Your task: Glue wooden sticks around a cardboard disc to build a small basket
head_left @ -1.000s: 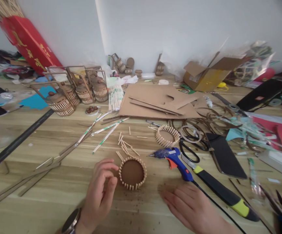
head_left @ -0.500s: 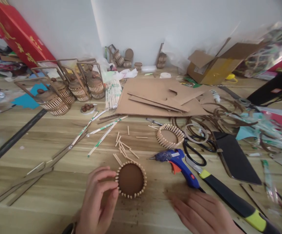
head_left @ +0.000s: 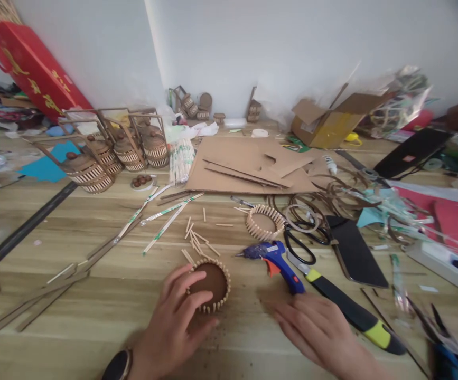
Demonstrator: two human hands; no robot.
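A round brown base [head_left: 217, 278] ringed with short upright wooden sticks sits in front of me. My left hand [head_left: 183, 311] reaches over its left side with spread fingers, the tips above or on the base; contact is hard to make out. My right hand [head_left: 311, 330] lies low over the table to the right, fingers stretched out, fingertips blurred, holding nothing visible. Just beyond it lies a blue glue gun [head_left: 278, 258] with an orange trigger. Loose short sticks [head_left: 197, 240] are scattered behind the base. Another stick-ringed base [head_left: 263, 222] stands farther back.
Scissors [head_left: 302, 245], a yellow-and-black utility knife [head_left: 351, 306], a phone [head_left: 355, 250] and pliers [head_left: 446, 338] lie to the right. Cardboard [head_left: 240, 150] is at the back, with finished small lidded baskets [head_left: 88, 171] at left. Long brown strips [head_left: 66, 282] cross the left side.
My left hand has moved right, from the base's left rim to over its inside. The right hand stays low near the glue gun. The view has shifted slightly right.
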